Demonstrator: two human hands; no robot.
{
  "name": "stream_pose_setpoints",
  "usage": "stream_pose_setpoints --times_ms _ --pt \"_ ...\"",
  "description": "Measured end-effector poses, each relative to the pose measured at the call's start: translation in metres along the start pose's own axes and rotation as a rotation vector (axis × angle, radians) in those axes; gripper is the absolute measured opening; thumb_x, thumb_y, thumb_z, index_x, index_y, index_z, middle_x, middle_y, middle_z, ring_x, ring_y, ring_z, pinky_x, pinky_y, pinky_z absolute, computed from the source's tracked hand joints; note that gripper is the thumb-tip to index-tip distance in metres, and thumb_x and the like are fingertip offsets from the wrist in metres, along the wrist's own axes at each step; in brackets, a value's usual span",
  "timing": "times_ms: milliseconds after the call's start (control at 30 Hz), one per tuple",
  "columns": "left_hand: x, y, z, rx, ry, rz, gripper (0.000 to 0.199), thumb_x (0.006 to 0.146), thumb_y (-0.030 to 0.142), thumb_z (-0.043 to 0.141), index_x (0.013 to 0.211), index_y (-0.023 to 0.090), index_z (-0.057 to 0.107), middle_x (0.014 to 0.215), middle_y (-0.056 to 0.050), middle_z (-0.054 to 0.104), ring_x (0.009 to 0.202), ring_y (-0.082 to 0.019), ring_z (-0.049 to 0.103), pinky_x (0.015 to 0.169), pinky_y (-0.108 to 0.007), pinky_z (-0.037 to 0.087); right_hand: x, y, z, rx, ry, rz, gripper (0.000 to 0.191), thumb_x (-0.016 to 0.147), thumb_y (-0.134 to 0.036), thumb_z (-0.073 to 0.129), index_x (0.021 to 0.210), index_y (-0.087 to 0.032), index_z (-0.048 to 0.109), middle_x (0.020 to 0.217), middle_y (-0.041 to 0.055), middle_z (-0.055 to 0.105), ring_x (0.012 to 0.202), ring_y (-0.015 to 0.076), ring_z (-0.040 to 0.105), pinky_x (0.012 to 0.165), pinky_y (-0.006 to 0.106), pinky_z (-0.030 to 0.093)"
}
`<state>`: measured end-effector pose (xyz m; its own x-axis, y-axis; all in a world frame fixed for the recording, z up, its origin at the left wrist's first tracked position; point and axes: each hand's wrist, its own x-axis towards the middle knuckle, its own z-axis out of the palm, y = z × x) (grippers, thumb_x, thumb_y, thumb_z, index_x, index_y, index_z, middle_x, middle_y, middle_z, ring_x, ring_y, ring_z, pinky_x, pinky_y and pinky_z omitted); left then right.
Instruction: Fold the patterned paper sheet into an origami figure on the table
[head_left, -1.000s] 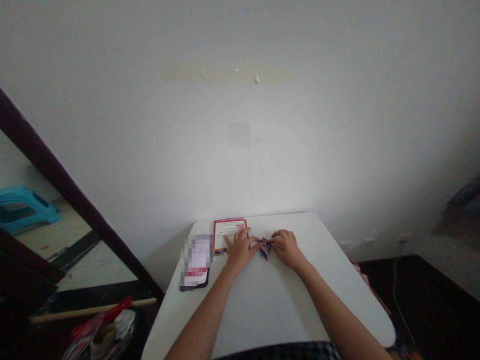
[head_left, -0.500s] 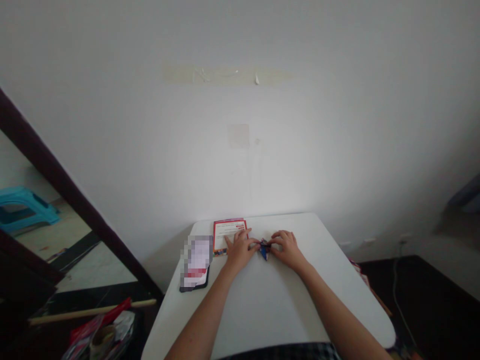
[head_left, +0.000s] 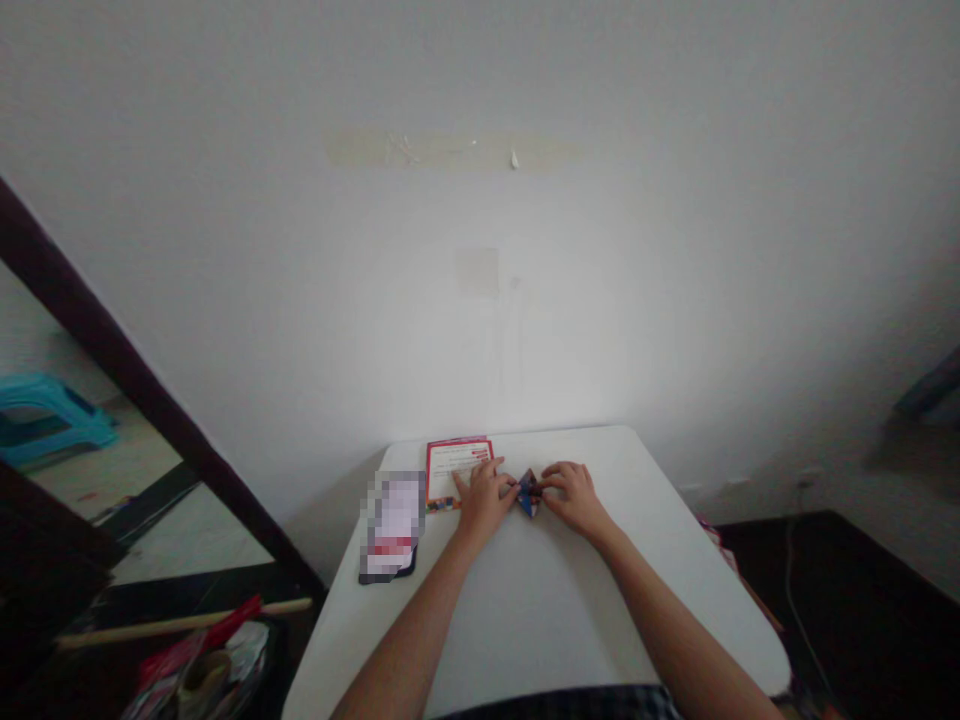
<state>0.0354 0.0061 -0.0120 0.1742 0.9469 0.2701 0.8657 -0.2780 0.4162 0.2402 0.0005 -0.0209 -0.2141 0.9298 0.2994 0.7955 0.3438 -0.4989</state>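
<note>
White table (head_left: pixel 540 620): left fingers (head_left: pixel 501 482) at nine o'clock and right fingers (head_left: pixel 556 483) at three pinched a folded blue piece (head_left: pixel 529 495), apparently mid-fold, seemingly needing steady pressure next.

Two hands: one left hand (head_left: pixel 484 500), one right hand (head_left: pixel 574 495). Between them, one small folded piece (head_left: pixel 530 503). Partly covered by the left hand, one red-bordered booklet (head_left: pixel 448 475); left of it, one phone (head_left: pixel 395 520). Beneath both hands, one bench (head_left: pixel 555 620). Far left, one blue stool (head_left: pixel 81 430), one stick (head_left: pixel 180 626); far right, one cable (head_left: pixel 790 570).
</note>
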Motion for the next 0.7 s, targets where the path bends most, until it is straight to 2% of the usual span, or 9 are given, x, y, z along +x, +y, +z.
stream_pose_setpoints --times_ms 233,367,533,700 --pt "0.002 0.003 0.004 0.013 0.023 -0.015 0.012 0.084 0.037 0.065 0.089 0.030 0.072 0.141 -0.002 0.052 0.132 -0.029 0.040 0.108 -0.075 0.005 0.005 -0.003 0.010 -0.026 0.120 0.077 0.022 0.087 -0.041 0.057 0.083 -0.030 0.075 0.103 0.0007 0.067 0.108 0.0197 0.053 0.102 0.039 0.029" --pt "0.003 0.003 0.007 0.030 0.031 -0.014 0.011 0.084 0.036 0.064 0.089 0.029 0.070 0.142 -0.002 0.050 0.132 -0.030 0.039 0.106 -0.076 0.007 0.005 -0.012 0.016 -0.070 0.186 0.171 0.023 0.085 -0.044 0.059 0.080 -0.027 0.074 0.102 0.0035 0.066 0.109 0.0223 0.050 0.100 0.038 0.031" --pt "0.002 0.002 0.009 0.048 0.057 -0.004 0.012 0.085 0.036 0.063 0.094 0.029 0.065 0.139 -0.003 0.051 0.131 -0.028 0.041 0.106 -0.076 0.008 0.003 -0.020 0.022 -0.142 0.235 0.205 0.025 0.085 -0.046 0.060 0.085 -0.024 0.071 0.107 0.0068 0.063 0.113 0.0267 0.046 0.102 0.041 0.028" --pt "-0.002 0.005 0.006 0.036 0.055 0.012 0.023 0.085 0.032 0.061 0.108 0.033 0.061 0.138 -0.002 0.051 0.131 -0.027 0.041 0.108 -0.074 0.010 0.002 -0.017 0.026 -0.189 0.263 0.190 0.029 0.088 -0.047 0.055 0.096 -0.021 0.066 0.104 0.0085 0.061 0.110 0.0269 0.046 0.101 0.042 0.029"
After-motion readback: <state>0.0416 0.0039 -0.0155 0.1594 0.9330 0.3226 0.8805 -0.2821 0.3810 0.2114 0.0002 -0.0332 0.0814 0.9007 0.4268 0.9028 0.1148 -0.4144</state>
